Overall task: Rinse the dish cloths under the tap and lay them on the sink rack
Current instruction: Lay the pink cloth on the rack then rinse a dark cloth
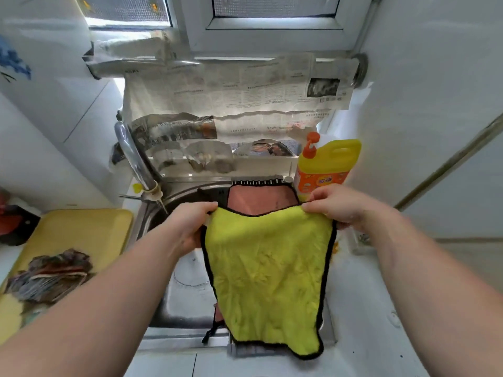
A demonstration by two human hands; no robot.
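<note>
— Two hands hold one cloth, is that right?

— Yes. The left hand point(190, 224) pinches the upper left corner of the yellow cloth point(268, 276), fingers pressed together over the black-trimmed edge. The right hand point(337, 204) pinches the upper right corner the same way, thumb and fingers closed on the hem.

— And where does the cloth hang?

— It is stretched between the two hands and hangs down flat over the right side of the sink point(187, 300), its lower edge reaching past the sink's front rim.

— Anything behind it?

— A pink cloth point(258, 201), also edged in black, lies spread on the sink rack point(255, 182), whose dark slats show just beyond the pink cloth's far edge. The yellow cloth's top edge overlaps the near part of the pink one; whether they touch cannot be told.

— The tap?

— The tap point(136, 161) curves over the left of the sink, well left of the cloth. Whether water runs cannot be told.

— What else is around?

— A yellow detergent bottle point(326, 167) with an orange pump stands beside the rack's right end, just beyond the right hand. A yellow tray point(81, 229) sits left of the sink with a crumpled striped cloth point(51, 273) on it. Newspaper point(231, 99) covers the wall behind the sink.
</note>
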